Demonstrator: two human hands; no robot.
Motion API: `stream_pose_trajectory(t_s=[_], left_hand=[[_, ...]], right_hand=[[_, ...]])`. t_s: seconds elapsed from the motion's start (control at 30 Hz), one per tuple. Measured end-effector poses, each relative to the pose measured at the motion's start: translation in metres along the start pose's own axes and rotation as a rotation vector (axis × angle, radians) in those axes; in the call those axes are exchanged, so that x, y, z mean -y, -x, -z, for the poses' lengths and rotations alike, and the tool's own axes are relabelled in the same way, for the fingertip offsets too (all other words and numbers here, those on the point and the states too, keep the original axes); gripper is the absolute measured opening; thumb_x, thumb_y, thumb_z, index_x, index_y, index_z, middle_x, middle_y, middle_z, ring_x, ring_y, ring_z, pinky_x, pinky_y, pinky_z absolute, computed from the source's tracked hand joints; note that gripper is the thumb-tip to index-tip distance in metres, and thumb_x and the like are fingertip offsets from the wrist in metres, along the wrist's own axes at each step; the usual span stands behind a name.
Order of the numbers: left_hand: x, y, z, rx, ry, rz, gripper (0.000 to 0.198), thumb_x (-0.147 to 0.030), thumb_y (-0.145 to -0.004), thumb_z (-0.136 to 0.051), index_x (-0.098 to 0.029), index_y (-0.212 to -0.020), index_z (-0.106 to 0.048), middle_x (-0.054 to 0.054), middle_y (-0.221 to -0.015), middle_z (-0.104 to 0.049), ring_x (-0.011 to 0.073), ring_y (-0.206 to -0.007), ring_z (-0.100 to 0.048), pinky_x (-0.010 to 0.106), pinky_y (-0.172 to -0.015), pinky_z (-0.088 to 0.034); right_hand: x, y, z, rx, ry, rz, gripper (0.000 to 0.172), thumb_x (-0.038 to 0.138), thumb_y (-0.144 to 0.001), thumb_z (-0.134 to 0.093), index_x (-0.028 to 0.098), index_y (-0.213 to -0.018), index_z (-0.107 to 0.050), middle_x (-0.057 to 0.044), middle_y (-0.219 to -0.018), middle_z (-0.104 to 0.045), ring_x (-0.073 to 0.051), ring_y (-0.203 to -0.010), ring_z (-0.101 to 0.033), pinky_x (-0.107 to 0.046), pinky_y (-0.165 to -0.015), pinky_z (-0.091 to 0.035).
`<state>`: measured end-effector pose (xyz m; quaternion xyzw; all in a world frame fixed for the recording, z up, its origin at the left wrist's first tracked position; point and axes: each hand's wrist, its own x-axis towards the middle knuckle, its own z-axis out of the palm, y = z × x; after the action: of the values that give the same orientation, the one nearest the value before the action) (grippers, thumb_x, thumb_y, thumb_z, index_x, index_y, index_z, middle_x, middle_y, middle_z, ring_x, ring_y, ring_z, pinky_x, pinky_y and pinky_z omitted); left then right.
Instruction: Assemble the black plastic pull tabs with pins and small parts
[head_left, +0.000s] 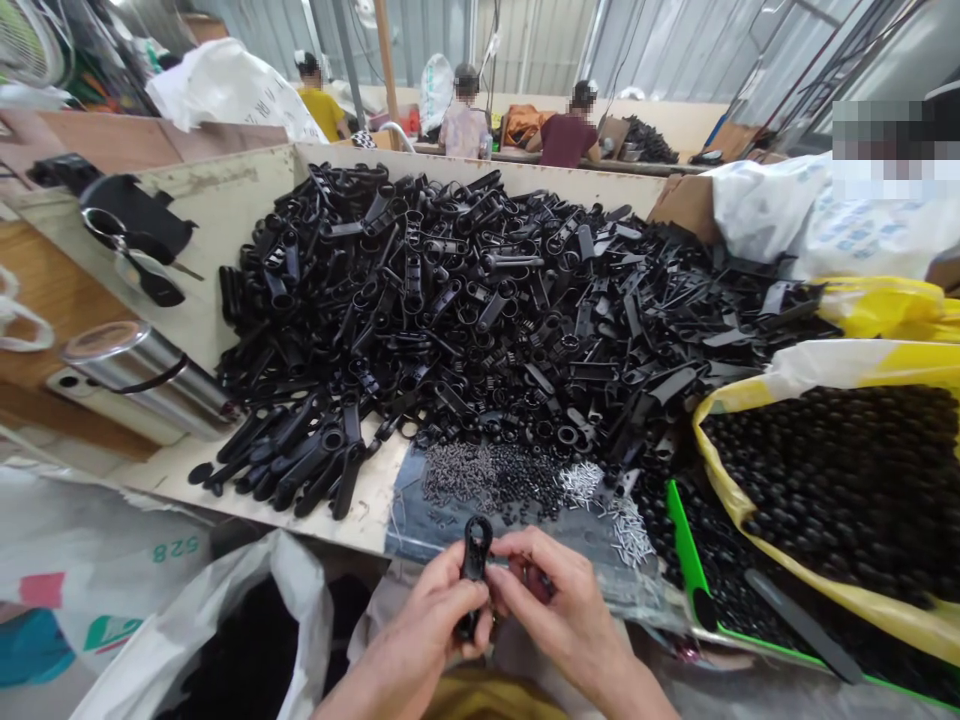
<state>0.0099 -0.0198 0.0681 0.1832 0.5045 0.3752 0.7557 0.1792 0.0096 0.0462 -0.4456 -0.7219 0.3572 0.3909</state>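
Observation:
A black plastic part with a ring-shaped end (478,538) stands upright in my left hand (442,600), fingers and thumb wrapped round its lower half. From the right, my right hand (551,590) meets it with thumb and forefinger closed against its side; whatever they pinch is too small or hidden to name. Just beyond my hands lie grey small parts (457,475), tiny black pieces (529,475) and silver pins (631,530) on a dark sheet (442,535). Longer black plastic parts (300,455) lie in a group to the left.
A large heap of black plastic parts (450,290) fills the table behind. A steel flask (150,370) leans at left. Beside me are an open white sack (300,590), a yellow-edged bag (724,470) of black pieces and a green-edged tray (686,545). Several people sit farther back.

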Motion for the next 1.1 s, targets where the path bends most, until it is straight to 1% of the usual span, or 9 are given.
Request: stream_pose_trajectory(t_s=[0.1,0.27,0.4,0.47,0.57,0.67,0.83,1.0,1.1], left_hand=[[0.002,0.0,0.001,-0.012,-0.072,-0.038,0.043,-0.031,-0.077,-0.074,-0.019,-0.118,-0.071,-0.004,-0.066,-0.058,0.0109,-0.059,-0.048,0.022,-0.056,-0.033],[0.002,-0.002,0.005,-0.011,-0.227,-0.168,0.044,-0.021,-0.079,-0.069,-0.023,-0.123,-0.074,0.002,-0.087,-0.07,0.0163,-0.074,-0.056,0.025,-0.068,-0.044],[0.012,-0.007,0.013,-0.186,-0.315,-0.136,0.054,-0.02,-0.077,-0.069,-0.025,-0.13,-0.072,0.006,-0.116,-0.076,0.025,-0.11,-0.062,0.029,-0.093,-0.045],[0.017,-0.009,0.016,-0.27,-0.335,-0.079,0.059,-0.023,-0.076,-0.071,-0.025,-0.135,-0.07,0.007,-0.132,-0.071,0.0269,-0.118,-0.061,0.03,-0.097,-0.045],[0.017,-0.008,0.014,-0.3,-0.362,-0.05,0.061,-0.026,-0.077,-0.07,-0.024,-0.138,-0.067,0.007,-0.14,-0.066,0.0271,-0.124,-0.059,0.029,-0.097,-0.044],[0.006,-0.002,0.007,-0.259,-0.417,-0.088,0.048,-0.024,-0.079,-0.064,-0.023,-0.126,-0.074,0.007,-0.125,-0.072,0.0262,-0.118,-0.061,0.028,-0.092,-0.045],[-0.009,0.003,-0.002,-0.124,-0.479,-0.159,0.036,-0.021,-0.08,-0.057,-0.025,-0.112,-0.074,0.001,-0.08,-0.068,0.0203,-0.077,-0.058,0.025,-0.069,-0.045],[-0.008,0.006,0.002,-0.06,-0.468,-0.171,0.02,-0.027,-0.088,-0.055,-0.025,-0.105,-0.065,-0.004,-0.075,-0.06,0.0153,-0.067,-0.05,0.023,-0.064,-0.042],[-0.008,0.006,0.006,-0.024,-0.444,-0.132,0.024,-0.035,-0.091,-0.056,-0.025,-0.112,-0.065,-0.003,-0.076,-0.06,0.0156,-0.07,-0.052,0.023,-0.065,-0.043]], right_hand=[[0.0,-0.003,-0.004,0.035,0.014,-0.013,0.008,0.024,-0.093,-0.065,0.022,-0.096,-0.072,0.002,-0.071,-0.066,-0.013,-0.057,-0.058,-0.023,-0.054,-0.044],[0.005,-0.005,-0.007,0.085,-0.11,-0.192,0.008,0.029,-0.094,-0.065,0.022,-0.094,-0.069,0.003,-0.062,-0.065,-0.014,-0.053,-0.059,-0.023,-0.052,-0.045],[0.008,-0.001,-0.011,0.053,-0.193,-0.252,0.011,0.031,-0.096,-0.065,0.022,-0.091,-0.068,0.003,-0.06,-0.067,-0.015,-0.052,-0.06,-0.024,-0.052,-0.045],[0.008,0.001,-0.013,0.026,-0.239,-0.265,0.013,0.033,-0.096,-0.065,0.022,-0.089,-0.067,0.003,-0.06,-0.067,-0.015,-0.051,-0.061,-0.024,-0.052,-0.046],[0.007,0.003,-0.017,-0.01,-0.266,-0.239,0.018,0.036,-0.099,-0.064,0.022,-0.087,-0.068,0.002,-0.061,-0.066,-0.015,-0.052,-0.062,-0.024,-0.053,-0.047],[0.008,0.005,-0.018,-0.062,-0.149,-0.164,0.023,0.038,-0.1,-0.064,0.022,-0.084,-0.07,0.001,-0.065,-0.065,-0.015,-0.055,-0.061,-0.024,-0.053,-0.045],[0.012,0.006,-0.02,-0.132,0.073,-0.013,0.026,0.034,-0.103,-0.06,0.022,-0.084,-0.072,0.001,-0.066,-0.063,-0.014,-0.054,-0.059,-0.023,-0.052,-0.044],[0.013,0.007,-0.02,-0.131,0.203,0.14,0.028,0.026,-0.107,-0.053,0.02,-0.086,-0.071,0.0,-0.066,-0.062,-0.013,-0.053,-0.061,-0.022,-0.052,-0.046],[0.012,0.01,-0.016,-0.125,0.285,0.224,0.024,0.02,-0.107,-0.05,0.018,-0.096,-0.071,0.0,-0.067,-0.064,-0.013,-0.053,-0.063,-0.022,-0.051,-0.045]])
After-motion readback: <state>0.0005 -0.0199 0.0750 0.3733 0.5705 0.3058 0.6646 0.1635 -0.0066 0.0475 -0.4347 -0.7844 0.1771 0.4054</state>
